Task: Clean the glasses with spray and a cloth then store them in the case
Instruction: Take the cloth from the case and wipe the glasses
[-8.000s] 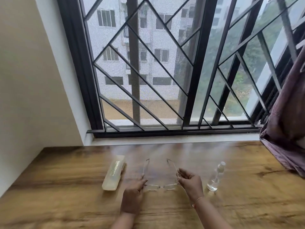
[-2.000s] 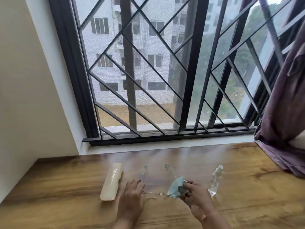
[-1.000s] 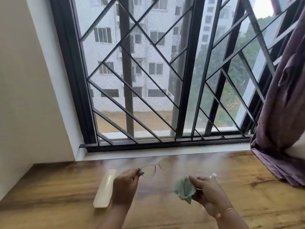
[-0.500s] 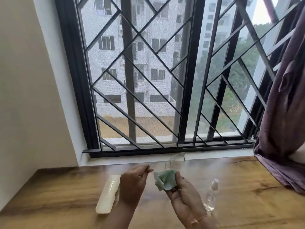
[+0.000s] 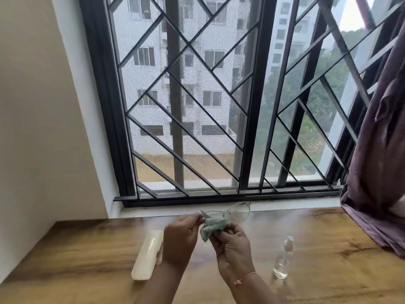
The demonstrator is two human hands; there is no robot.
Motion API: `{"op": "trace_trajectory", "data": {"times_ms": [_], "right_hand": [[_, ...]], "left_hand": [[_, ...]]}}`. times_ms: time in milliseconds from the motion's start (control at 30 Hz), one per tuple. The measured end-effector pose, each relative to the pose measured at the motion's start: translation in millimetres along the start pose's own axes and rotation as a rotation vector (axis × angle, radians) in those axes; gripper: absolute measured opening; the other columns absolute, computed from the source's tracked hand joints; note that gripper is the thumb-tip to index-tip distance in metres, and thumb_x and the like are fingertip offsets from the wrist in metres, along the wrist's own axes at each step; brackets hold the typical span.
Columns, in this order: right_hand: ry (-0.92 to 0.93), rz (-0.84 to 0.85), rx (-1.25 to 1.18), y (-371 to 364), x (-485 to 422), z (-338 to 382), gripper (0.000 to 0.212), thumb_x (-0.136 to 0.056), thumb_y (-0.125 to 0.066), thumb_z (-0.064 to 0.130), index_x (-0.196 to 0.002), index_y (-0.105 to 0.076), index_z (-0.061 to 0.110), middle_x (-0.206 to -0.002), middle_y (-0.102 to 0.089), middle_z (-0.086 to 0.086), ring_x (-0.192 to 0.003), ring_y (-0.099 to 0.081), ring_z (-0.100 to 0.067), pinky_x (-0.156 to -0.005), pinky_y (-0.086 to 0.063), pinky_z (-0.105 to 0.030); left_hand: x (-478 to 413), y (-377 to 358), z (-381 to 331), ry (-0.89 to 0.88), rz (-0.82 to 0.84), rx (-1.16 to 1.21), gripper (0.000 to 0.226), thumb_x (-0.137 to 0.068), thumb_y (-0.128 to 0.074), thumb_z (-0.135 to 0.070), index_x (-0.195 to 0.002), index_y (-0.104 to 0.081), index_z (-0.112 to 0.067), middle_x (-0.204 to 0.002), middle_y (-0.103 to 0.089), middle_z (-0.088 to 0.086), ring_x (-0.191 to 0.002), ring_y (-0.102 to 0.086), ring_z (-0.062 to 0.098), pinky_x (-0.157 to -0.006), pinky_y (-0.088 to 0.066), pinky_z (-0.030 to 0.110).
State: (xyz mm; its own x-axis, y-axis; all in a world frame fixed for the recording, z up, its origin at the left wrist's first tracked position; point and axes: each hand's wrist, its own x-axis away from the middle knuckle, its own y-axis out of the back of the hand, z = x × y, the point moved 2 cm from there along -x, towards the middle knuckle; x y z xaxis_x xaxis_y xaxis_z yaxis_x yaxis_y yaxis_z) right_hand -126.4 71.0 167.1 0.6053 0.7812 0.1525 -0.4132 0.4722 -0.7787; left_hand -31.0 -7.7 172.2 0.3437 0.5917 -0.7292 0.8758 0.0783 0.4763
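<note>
While the glasses (image 5: pixel 240 213) are held up above the counter (image 5: pixel 76 260), in front of the window sill, the wiping step is judged to be in hand.

Left hand (image 5: pixel 179 240): fingers curled, pinching the frame at its left end.

Right hand (image 5: pixel 233 246): fingers and thumb closed round a bunched pale-green cloth (image 5: pixel 213 224), which is pressed over the left lens. The right lens stands clear of the cloth and shows bare against the sill.

Spray bottle (image 5: pixel 282 258): upright on the counter at the right, apart from both hands, with clear liquid in its base. Whether the lenses have been sprayed cannot be told from this view.

Case (image 5: pixel 146 253): pale and long, lying flat on the counter at the left, its right edge hidden by the left hand. It appears closed.

Progress, as a judgement: cleaning is under way on one lens, and the other lens is not yet covered by the cloth. After that the temples must be folded, the case opened, the glasses laid inside and the lid shut. Storage has not begun.

A purple curtain (image 5: pixel 377 150) hangs at the far right, clear of the work.
</note>
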Motion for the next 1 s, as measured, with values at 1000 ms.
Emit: {"op": "trace_trajectory", "data": {"times_ms": [1000], "right_hand": [[0.089,0.093,0.060,-6.6,-0.3,-6.3,0.053,-0.068,-0.056,-0.026,-0.109,-0.046,0.006,-0.074,-0.056,-0.014,-0.059,-0.057,-0.018,-0.048,-0.051,-0.023]], "left_hand": [[10.0,3.1,-8.3,-0.094,0.017,0.088,0.020,-0.081,-0.060,-0.035,-0.088,-0.072,-0.021,-0.084,-0.073,-0.008,-0.076,-0.065,0.003,-0.062,-0.054,0.022]]}}
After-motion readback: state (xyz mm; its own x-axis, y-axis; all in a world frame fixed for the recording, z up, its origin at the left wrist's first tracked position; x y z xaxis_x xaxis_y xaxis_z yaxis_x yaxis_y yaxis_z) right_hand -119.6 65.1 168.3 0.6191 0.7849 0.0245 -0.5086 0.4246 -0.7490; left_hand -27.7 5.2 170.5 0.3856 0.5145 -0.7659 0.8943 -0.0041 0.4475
